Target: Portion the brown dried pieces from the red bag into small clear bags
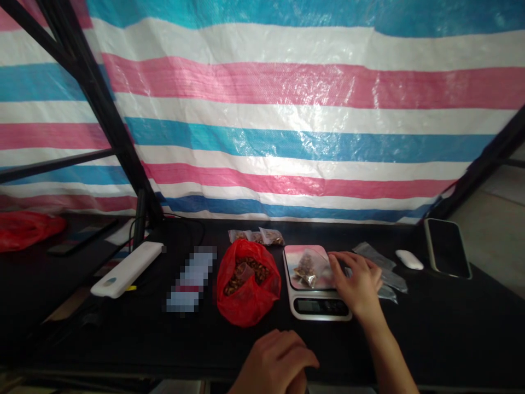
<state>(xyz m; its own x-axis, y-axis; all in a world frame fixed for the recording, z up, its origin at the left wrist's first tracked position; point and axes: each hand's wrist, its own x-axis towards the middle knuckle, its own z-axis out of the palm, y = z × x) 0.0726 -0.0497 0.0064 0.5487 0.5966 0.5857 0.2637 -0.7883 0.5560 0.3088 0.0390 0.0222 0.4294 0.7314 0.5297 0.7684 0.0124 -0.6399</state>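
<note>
A white kitchen scale (296, 309) stands on the black table with a small clear plastic bag (305, 268) of brown dried bits lying on its plate. My right hand (356, 282) is at the plate's right side, fingers stretched out and apart, the fingertips close to the bag's edge; whether they touch it I cannot tell. Close to the table's front edge, my left hand (276, 361) is loosely curled and shows nothing in it. Left of the scale sits an opened red plastic bag (248, 312) full of similar brown bits, with a small clear scoop or cup (245, 273) in it.
Several filled small bags (270, 236) lie behind the red bag. Flat clear bags (375, 257), a white mouse (409, 260) and a phone (448, 248) are to the right. A white power strip (127, 271) and a blurred-out item (191, 279) lie left. Striped sheeting (287, 126) hangs behind.
</note>
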